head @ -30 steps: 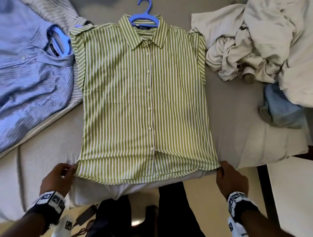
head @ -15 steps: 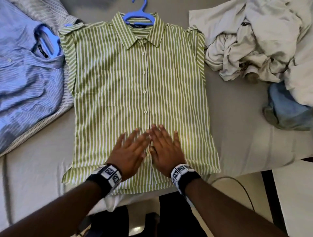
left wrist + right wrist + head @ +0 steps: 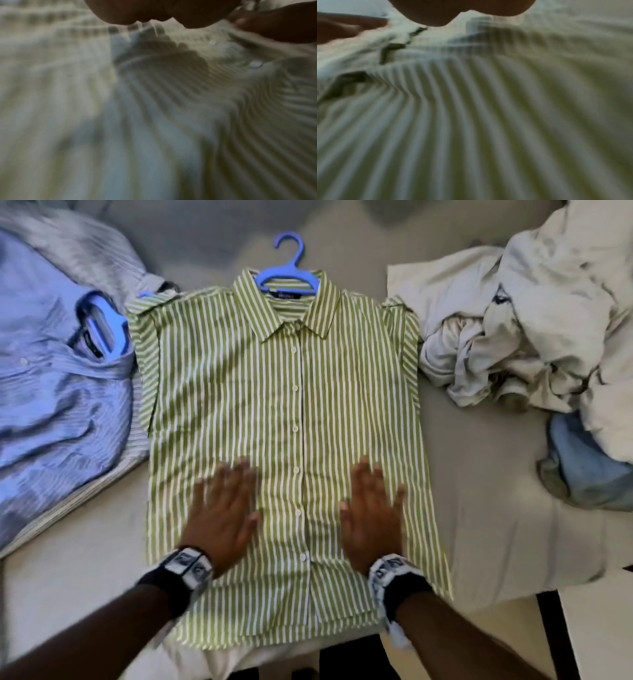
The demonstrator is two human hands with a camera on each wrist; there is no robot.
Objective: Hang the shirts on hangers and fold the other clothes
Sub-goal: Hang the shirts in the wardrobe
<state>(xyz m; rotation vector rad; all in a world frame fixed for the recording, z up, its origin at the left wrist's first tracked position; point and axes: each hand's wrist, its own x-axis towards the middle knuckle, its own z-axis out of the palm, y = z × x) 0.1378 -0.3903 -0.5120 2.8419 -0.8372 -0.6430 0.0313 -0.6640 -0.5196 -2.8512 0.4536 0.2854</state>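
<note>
- While both palms are pressed flat, fingers spread, the left hand [image 3: 222,508] and right hand [image 3: 373,508] are laid on the lower front of the green striped shirt [image 3: 284,392], either side of its buttons.
- Its hem is seen overhanging the bed's [image 3: 479,508] near edge; bare sheet is left on both sides.
- Farther off, the blue hanger [image 3: 287,273] is already seated in the collar.
- A blue shirt [image 3: 51,405] is judged hung; the crumpled pale clothes [image 3: 513,337] remain unfolded.

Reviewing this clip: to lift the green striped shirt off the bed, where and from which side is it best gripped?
By the blue hanger hook, from the far side beyond the collar. The green striped shirt lies flat and buttoned with only that hook bare above the neck. Left hand and right hand lie flat on the front.
</note>
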